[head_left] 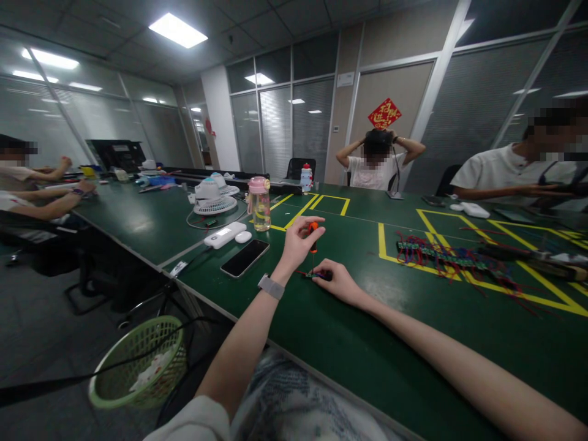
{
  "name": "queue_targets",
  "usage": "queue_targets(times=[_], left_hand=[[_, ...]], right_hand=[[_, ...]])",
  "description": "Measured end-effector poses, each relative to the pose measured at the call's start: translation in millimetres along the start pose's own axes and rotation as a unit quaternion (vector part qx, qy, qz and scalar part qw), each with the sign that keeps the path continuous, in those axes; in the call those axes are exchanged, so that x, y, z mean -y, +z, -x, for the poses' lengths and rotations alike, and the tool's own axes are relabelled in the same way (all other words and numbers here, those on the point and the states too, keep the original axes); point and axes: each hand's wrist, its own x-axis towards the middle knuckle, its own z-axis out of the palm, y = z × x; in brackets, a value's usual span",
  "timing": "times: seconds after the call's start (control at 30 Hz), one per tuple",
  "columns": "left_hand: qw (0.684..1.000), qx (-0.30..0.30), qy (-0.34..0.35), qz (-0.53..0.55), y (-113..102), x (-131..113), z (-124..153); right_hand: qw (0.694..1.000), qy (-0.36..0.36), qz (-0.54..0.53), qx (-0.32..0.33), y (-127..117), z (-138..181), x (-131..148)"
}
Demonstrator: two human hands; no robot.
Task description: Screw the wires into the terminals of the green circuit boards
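Observation:
My left hand (301, 239) is closed around the orange and black handle of a screwdriver (313, 245), which stands upright with its thin shaft pointing down. The tip meets a small green circuit board (310, 275) with wires, lying on the green table (294, 315). From the right, my right hand (337, 280) rests on the table with its fingers pinched on the board's right end, by a dark part. Those fingertips partly cover the board. A smartphone (245, 257) lies left of my left wrist.
A pink-lidded bottle (260, 205), a white power bank (226, 235) and small fans (214, 199) stand to the left. Right lies a row of wired circuit boards (452, 256) across yellow tape. A green basket (138, 361) sits below the table edge. Other people sit around the table.

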Motion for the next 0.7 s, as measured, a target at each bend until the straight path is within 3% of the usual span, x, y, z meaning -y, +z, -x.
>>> queue_targets(times=[0.07, 0.23, 0.4, 0.6, 0.7], left_hand=[[1.000, -0.006, 0.012, -0.005, -0.4, 0.5, -0.4], [0.991, 0.053, -0.038, 0.116, 2.3, 4.3, 0.2], [1.000, -0.024, 0.010, -0.006, 0.6, 2.5, 1.2], [0.997, -0.010, -0.013, 0.081, 1.0, 1.4, 0.1], [0.999, -0.035, 0.003, 0.024, 1.3, 0.7, 0.1]], right_hand=[[1.000, -0.001, -0.001, 0.000, 0.1, 0.0, -0.1], [1.000, -0.005, -0.002, 0.000, -0.1, 0.1, -0.2], [1.000, -0.004, -0.006, 0.000, -0.8, 0.5, 0.1], [1.000, -0.023, 0.020, 0.004, -0.4, 1.1, 0.7], [0.999, -0.027, 0.028, 0.002, -0.2, 1.6, 1.3]])
